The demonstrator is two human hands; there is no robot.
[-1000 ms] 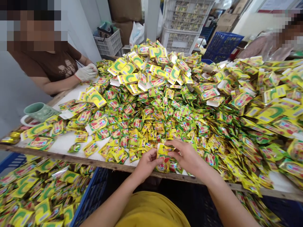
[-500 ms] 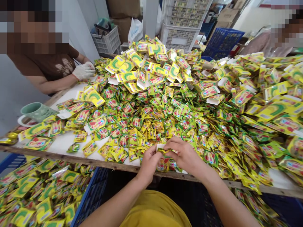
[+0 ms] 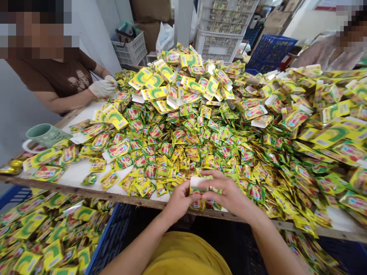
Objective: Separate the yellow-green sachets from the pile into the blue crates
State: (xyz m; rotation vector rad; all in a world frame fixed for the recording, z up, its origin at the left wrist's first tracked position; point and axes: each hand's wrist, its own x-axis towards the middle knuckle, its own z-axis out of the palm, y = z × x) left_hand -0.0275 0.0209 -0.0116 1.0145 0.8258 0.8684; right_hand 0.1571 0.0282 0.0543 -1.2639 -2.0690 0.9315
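Near the table's front edge, my left hand (image 3: 180,200) is closed around a small yellow-green carton (image 3: 196,183) with a white flap standing up. My right hand (image 3: 226,189) is close against the carton's right side, fingers spread and slightly curved. I see nothing firmly gripped in it, though the fingers partly cover the carton. Shiny yellow and green sachets (image 3: 192,153) are heaped around and beyond both hands.
Printed cartons (image 3: 164,70) top the heap, with more at right. A green mug (image 3: 43,134) stands at left. Below the wooden edge, a blue crate (image 3: 104,235) holds filled-looking cartons. A gloved co-worker's hand (image 3: 103,88) rests at the far left; another person sits at right.
My right hand's fingers have spread and come away from the carton's top, where they were pinched together. The white flap shows more fully. My left hand keeps its hold.
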